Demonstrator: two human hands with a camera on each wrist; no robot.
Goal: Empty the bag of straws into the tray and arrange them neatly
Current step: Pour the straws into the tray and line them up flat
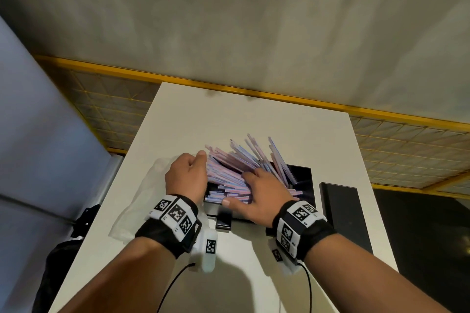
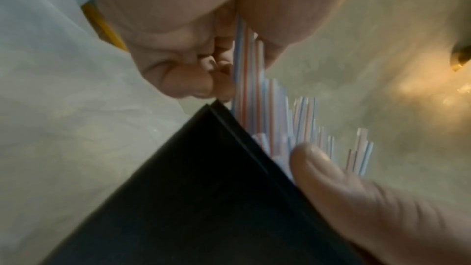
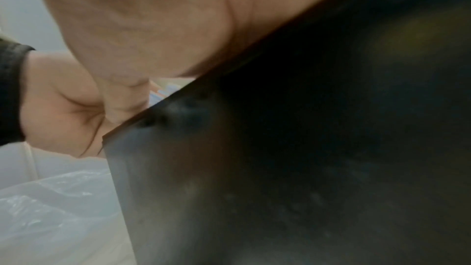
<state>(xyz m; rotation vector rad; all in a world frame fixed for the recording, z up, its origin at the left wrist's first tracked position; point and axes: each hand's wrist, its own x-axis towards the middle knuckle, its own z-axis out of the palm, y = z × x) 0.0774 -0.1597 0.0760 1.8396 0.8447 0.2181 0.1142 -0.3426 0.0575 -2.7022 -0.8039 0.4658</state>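
A heap of pink-and-blue striped straws (image 1: 244,157) lies crosswise in a black tray (image 1: 302,175) on the white table, many ends sticking out over the far rim. My left hand (image 1: 197,166) is at the heap's left side, fingers curled. The left wrist view shows it pinching a few straws (image 2: 244,63) between thumb and fingers above the tray corner (image 2: 203,188). My right hand (image 1: 256,185) lies flat on top of the heap, thumb along the near edge. The clear plastic bag (image 1: 142,201) lies flat left of the tray, under my left wrist.
A flat black lid (image 1: 343,211) lies right of the tray. A small black object (image 1: 223,221) sits at the tray's near edge. The table's far edge (image 1: 254,99) meets a yellow-framed mesh fence. Floor drops away on both sides.
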